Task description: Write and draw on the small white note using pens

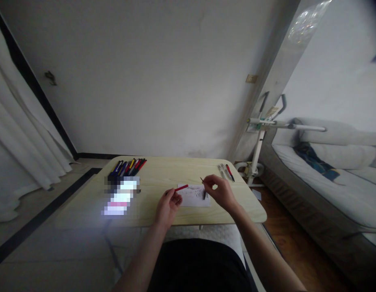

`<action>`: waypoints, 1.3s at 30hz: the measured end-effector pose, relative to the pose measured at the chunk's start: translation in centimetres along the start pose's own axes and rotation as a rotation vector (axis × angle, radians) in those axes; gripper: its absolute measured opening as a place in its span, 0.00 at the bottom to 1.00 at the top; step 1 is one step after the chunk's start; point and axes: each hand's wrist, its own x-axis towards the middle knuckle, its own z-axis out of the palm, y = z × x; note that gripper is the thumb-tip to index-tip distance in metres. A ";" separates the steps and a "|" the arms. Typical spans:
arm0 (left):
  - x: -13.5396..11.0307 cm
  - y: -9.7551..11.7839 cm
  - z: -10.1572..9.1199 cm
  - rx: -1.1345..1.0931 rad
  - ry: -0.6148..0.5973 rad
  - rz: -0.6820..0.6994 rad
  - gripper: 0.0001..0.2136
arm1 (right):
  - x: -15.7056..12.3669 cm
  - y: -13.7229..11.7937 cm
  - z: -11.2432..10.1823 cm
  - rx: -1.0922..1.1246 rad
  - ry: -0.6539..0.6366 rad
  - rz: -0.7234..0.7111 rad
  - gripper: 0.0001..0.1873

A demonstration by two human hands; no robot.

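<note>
My left hand (169, 206) is closed around a red pen barrel (181, 188), which points to the right above the paper. To the right, my right hand (217, 190) pinches a thin dark piece that looks like a pen refill (202, 179), its tip sticking out up and left. The two hands are apart, with the pieces not touching. Under them lies a white sheet of paper (188, 199) covered in scribbles. A small dark pen part (204, 195) rests on the sheet's right side, partly under my right hand.
The pale wooden table (163, 170) carries a bunch of pens (130, 165) at back left and several more pens (226, 172) at back right. A lit, blurred-out screen (122, 198) is at the left. Beyond stand an exercise machine (259, 150) and a sofa (328, 178).
</note>
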 end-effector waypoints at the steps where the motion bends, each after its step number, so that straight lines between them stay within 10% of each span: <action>1: 0.0 0.0 0.0 0.000 0.005 -0.001 0.06 | -0.3 0.3 0.1 0.074 0.045 0.037 0.08; 8: 0.0 0.1 0.2 -0.003 0.021 0.003 0.06 | -1.7 2.8 0.7 0.525 0.272 0.255 0.13; 23: 0.2 0.1 0.3 0.059 0.040 0.046 0.06 | -4.7 5.0 3.0 0.964 0.321 0.459 0.12; 39: -1.2 -0.8 0.4 0.572 -0.148 0.145 0.10 | -5.9 5.4 3.8 0.969 0.298 0.487 0.11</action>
